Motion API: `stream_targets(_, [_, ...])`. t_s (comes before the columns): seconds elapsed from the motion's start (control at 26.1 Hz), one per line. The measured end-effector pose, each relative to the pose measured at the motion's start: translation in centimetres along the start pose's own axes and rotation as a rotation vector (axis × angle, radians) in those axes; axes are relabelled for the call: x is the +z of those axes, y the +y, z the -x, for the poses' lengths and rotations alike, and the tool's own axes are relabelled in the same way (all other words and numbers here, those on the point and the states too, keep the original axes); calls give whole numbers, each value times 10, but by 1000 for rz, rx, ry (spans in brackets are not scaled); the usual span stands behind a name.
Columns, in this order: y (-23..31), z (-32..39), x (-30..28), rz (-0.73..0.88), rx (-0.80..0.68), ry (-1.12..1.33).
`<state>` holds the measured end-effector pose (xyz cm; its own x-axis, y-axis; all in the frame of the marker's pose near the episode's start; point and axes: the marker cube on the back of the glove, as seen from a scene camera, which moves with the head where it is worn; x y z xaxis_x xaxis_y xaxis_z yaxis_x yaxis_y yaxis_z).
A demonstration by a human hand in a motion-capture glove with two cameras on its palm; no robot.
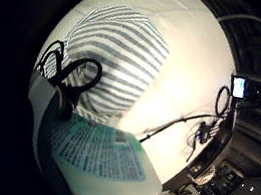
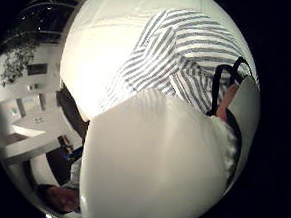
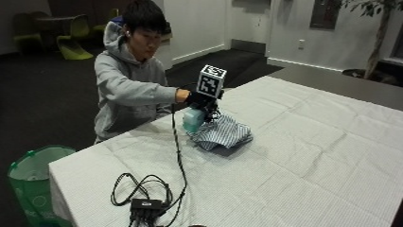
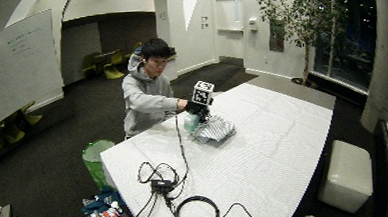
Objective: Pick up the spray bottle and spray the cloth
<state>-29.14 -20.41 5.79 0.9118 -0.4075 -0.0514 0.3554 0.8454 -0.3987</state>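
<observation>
Near the table's (image 3: pixel 302 156) edge in front of you, your gloved right hand (image 3: pixel 200 100) grips the upright spray bottle (image 3: pixel 193 119) clear of the surface, the striped cloth (image 3: pixel 222 134) lying just beyond and below it.

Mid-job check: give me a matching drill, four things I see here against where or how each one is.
Things:
1. spray bottle
2. striped cloth
3. green bin
4. right hand

States:
A. on the floor beside the table
B. bunched on the table
C. held above the table
D. gripping the bottle

Pairs: 1-C, 2-B, 3-A, 4-D
</observation>
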Motion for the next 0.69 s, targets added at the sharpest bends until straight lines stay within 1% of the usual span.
stream_targets(0.27, [6, -1, -49, -68, 5, 27])
stream_targets(0.38, [7, -3, -60, -90, 14, 57])
stream_targets(0.5, [5, -4, -53, -85, 24, 80])
stream_targets(0.69, [0, 2, -24, -49, 23, 110])
